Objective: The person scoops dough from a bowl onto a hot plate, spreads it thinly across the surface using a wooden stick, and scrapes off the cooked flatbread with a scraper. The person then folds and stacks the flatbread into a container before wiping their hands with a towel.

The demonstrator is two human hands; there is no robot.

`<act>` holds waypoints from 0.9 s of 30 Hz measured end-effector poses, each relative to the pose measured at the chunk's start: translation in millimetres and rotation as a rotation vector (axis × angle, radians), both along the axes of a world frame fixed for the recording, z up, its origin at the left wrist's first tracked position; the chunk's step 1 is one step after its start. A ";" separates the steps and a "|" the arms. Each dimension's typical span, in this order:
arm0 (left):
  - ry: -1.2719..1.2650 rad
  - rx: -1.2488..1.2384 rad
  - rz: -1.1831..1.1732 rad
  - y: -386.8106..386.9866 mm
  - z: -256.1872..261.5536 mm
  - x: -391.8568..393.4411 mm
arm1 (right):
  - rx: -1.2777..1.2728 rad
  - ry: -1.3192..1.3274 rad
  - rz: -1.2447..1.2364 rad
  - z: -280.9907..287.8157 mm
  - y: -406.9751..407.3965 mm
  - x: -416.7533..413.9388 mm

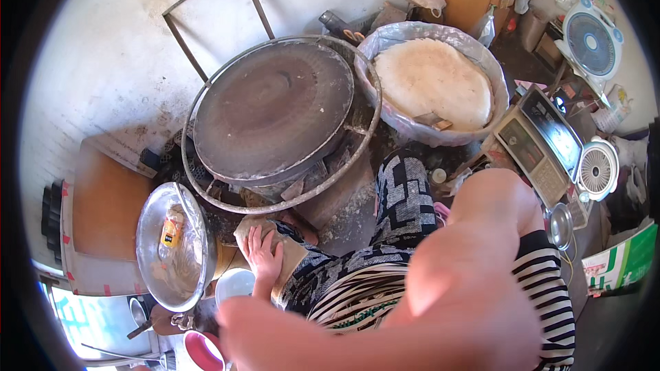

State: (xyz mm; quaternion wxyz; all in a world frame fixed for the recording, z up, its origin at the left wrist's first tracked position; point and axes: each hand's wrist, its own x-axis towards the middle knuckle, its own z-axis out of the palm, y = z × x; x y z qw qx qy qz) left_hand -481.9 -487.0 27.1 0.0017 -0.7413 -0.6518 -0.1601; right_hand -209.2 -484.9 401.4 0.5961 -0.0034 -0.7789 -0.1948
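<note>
My left hand (262,253) lies palm down, fingers slightly spread, on a beige cloth (294,263) draped over my left knee. My right arm (474,268) is raised and bent close to the camera. It blurs across the lower picture, and what my right hand (258,330) is doing cannot be made out. Before me stands a large round iron griddle (273,108), its dark top bare, inside a metal ring (379,98). To its right, a plastic-lined basin (438,136) holds a stack of thin round flatbreads (433,80). A small wooden-edged scraper (433,120) lies on the stack.
Left of my knee, a tilted metal basin (198,257) contains a bottle with a yellow label (171,232). A white bucket (234,284) and a red-and-white basin (203,350) stand below it. At right are a digital scale (533,154) and two fans (593,44) (598,167).
</note>
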 end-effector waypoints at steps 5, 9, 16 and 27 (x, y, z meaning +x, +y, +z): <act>0.008 0.023 -0.005 7.2 -9.2 -7.2 | 0.150 -0.074 0.041 8.8 -9.4 -27.9; 0.030 0.112 0.058 1.9 -29.5 -10.3 | -0.303 -0.603 0.178 -45.5 26.1 2.2; -0.068 -0.081 0.289 10.7 -19.9 -5.2 | -1.127 -0.830 -0.846 -236.4 98.3 238.6; 0.094 -0.106 0.242 26.5 -30.5 -14.0 | -2.371 -0.826 -0.995 -652.6 -104.9 384.2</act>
